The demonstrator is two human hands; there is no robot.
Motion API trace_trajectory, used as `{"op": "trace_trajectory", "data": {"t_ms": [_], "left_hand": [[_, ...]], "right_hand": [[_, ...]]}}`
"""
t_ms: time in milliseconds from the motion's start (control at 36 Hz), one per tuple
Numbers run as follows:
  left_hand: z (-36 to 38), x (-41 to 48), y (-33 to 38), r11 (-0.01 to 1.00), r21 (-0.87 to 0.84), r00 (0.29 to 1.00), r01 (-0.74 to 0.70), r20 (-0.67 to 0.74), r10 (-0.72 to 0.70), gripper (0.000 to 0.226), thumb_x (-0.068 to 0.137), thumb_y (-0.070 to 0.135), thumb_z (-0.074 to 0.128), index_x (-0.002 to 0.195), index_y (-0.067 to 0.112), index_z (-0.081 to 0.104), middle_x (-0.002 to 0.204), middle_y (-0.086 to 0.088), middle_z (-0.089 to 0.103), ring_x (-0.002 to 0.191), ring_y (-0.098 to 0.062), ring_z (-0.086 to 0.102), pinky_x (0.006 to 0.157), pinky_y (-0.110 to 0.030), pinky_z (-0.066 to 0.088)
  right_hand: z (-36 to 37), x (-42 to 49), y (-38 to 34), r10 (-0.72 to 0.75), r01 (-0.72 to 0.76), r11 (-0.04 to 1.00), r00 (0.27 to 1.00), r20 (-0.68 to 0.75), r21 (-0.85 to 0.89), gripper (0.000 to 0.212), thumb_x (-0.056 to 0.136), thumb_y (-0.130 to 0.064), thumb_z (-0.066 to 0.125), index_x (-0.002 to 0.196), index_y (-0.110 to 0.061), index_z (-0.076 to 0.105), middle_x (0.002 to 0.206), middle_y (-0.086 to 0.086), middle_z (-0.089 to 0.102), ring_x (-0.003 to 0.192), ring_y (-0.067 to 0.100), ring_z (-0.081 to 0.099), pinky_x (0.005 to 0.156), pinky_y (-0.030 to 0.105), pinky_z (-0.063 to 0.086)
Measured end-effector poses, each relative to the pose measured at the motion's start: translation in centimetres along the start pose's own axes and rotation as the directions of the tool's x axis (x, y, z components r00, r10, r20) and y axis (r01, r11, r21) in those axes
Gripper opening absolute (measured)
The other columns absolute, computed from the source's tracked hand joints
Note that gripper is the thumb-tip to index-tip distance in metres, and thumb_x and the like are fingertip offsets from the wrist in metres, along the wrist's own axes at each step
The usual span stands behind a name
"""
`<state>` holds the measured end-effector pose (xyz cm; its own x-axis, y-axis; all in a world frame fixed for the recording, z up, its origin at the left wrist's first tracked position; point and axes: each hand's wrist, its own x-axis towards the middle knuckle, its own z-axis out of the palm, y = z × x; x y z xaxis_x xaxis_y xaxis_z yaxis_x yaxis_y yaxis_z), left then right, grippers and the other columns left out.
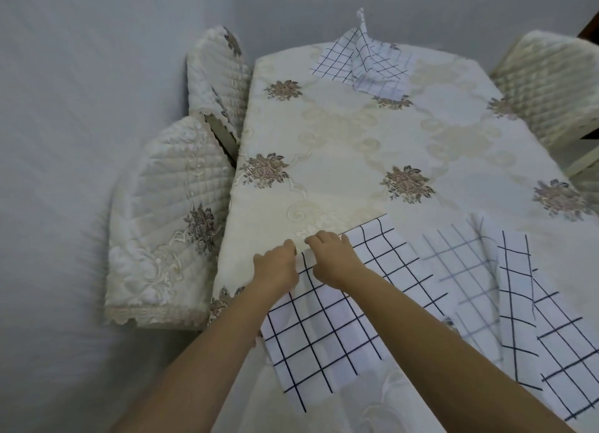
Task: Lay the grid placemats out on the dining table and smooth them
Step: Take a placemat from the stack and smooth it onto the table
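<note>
A white placemat with a dark grid (327, 325) lies at the near left of the dining table (350, 147), which wears a cream floral cloth. My left hand (277, 264) and my right hand (335, 257) sit side by side at the mat's far left corner, fingers curled onto its edge. To the right, more grid placemats (518, 296) lie overlapping and rumpled. Another grid placemat (366, 66) rests at the far end, one corner sticking up.
Two chairs with quilted cream covers stand along the table's left side, one near (162, 231) and one farther back (215, 75). A third covered chair (551, 85) is at the right. A pale wall lies to the left.
</note>
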<state>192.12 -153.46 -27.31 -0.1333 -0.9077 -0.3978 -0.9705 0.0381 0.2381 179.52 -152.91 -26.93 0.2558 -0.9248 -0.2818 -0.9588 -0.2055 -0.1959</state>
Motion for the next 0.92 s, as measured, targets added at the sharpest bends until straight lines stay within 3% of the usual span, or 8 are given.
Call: {"op": "trace_trajectory", "data": {"t_ms": [167, 278, 361, 444, 528, 667, 778, 917], "left_hand": [[-3.9, -0.2, -0.9, 0.98, 0.193, 0.988, -0.055, -0.13, 0.081, 0.025, 0.088, 0.008, 0.042, 0.107, 0.015, 0.058, 0.11, -0.007, 0.058, 0.107, -0.028, 0.05, 0.097, -0.04, 0.032], [-6.5, -0.4, -1.4, 0.946, 0.324, 0.973, -0.034, -0.205, 0.105, 0.027, 0.087, 0.005, 0.042, 0.106, 0.013, 0.059, 0.107, -0.009, 0.056, 0.113, -0.031, 0.043, 0.11, -0.059, 0.014], [-7.9, -0.6, -1.6, 0.938, 0.345, 0.933, -0.026, -0.328, 0.146, 0.03, 0.083, 0.0, 0.047, 0.105, 0.011, 0.065, 0.108, -0.012, 0.053, 0.116, -0.032, 0.041, 0.109, -0.066, 0.005], [-8.9, -0.3, -2.0, 0.929, 0.361, 0.805, -0.079, -0.527, 0.274, 0.022, 0.055, -0.013, 0.066, 0.067, 0.004, 0.07, 0.089, -0.018, 0.06, 0.1, -0.04, 0.056, 0.096, -0.079, 0.013], [-9.8, 0.1, -1.7, 0.961, 0.261, 0.71, -0.088, -0.66, 0.244, 0.029, 0.047, -0.016, 0.062, 0.065, 0.007, 0.065, 0.101, -0.021, 0.064, 0.109, -0.045, 0.056, 0.091, -0.078, 0.017], [-9.5, -0.2, -0.4, 0.976, 0.147, 0.583, -0.161, -0.783, 0.215, 0.048, 0.062, -0.005, 0.044, 0.104, 0.007, 0.063, 0.133, -0.022, 0.05, 0.129, -0.045, 0.04, 0.099, -0.069, 0.01], [-4.8, -0.7, -0.2, 0.959, 0.166, 0.709, -0.23, -0.647, 0.282, 0.046, 0.06, -0.006, 0.061, 0.104, 0.005, 0.065, 0.135, -0.024, 0.049, 0.13, -0.045, 0.038, 0.095, -0.073, 0.024], [1.9, -2.6, -0.1, 0.967, 0.06, 0.948, -0.249, -0.187, 0.256, 0.041, 0.089, 0.005, 0.042, 0.128, 0.013, 0.051, 0.157, -0.008, 0.008, 0.146, -0.026, -0.006, 0.113, -0.053, -0.007]], "right_hand": [[-2.7, 1.4, -0.4, -0.027, 0.037, 0.993, 0.996, 0.084, -0.116, 0.032, 0.087, -0.015, 0.05, 0.118, -0.008, 0.05, 0.119, 0.013, 0.049, 0.115, 0.031, 0.046, 0.111, 0.052, 0.015], [-4.7, 1.9, -0.4, -0.032, 0.029, 0.999, 0.996, 0.089, 0.034, 0.016, 0.088, -0.011, 0.045, 0.1, -0.006, 0.055, 0.108, 0.017, 0.059, 0.101, 0.033, 0.055, 0.075, 0.03, 0.036], [-6.4, 2.1, -0.7, -0.035, 0.016, 0.991, 0.99, 0.137, 0.136, 0.023, 0.091, -0.012, 0.045, 0.108, -0.001, 0.057, 0.115, 0.016, 0.058, 0.107, 0.03, 0.052, 0.072, 0.027, 0.034], [-8.0, 1.8, -0.7, -0.099, 0.053, 0.953, 0.985, 0.142, 0.298, 0.02, 0.091, -0.015, 0.05, 0.104, -0.003, 0.059, 0.101, 0.008, 0.056, 0.098, 0.023, 0.05, 0.071, 0.026, 0.031], [-8.9, 1.3, -0.1, -0.071, -0.01, 0.791, 0.992, 0.108, 0.612, 0.012, 0.089, -0.015, 0.056, 0.083, -0.005, 0.059, 0.072, 0.001, 0.05, 0.068, 0.014, 0.046, 0.057, 0.024, 0.032], [-6.7, 0.7, 2.5, 0.188, -0.221, 0.478, 0.971, 0.147, 0.85, 0.01, 0.089, -0.011, 0.057, 0.091, -0.005, 0.064, 0.087, 0.01, 0.063, 0.074, 0.021, 0.06, 0.067, 0.029, 0.049], [-2.6, -0.2, 4.5, 0.398, -0.361, 0.363, 0.894, 0.207, 0.859, 0.011, 0.088, -0.007, 0.055, 0.083, 0.0, 0.062, 0.082, 0.016, 0.062, 0.072, 0.025, 0.059, 0.069, 0.034, 0.051], [1.2, -1.7, 5.5, 0.533, -0.459, 0.163, 0.786, 0.314, 0.873, 0.02, 0.087, -0.005, 0.055, 0.067, -0.006, 0.054, 0.07, 0.011, 0.054, 0.061, 0.022, 0.051, 0.055, 0.025, 0.041]]}}
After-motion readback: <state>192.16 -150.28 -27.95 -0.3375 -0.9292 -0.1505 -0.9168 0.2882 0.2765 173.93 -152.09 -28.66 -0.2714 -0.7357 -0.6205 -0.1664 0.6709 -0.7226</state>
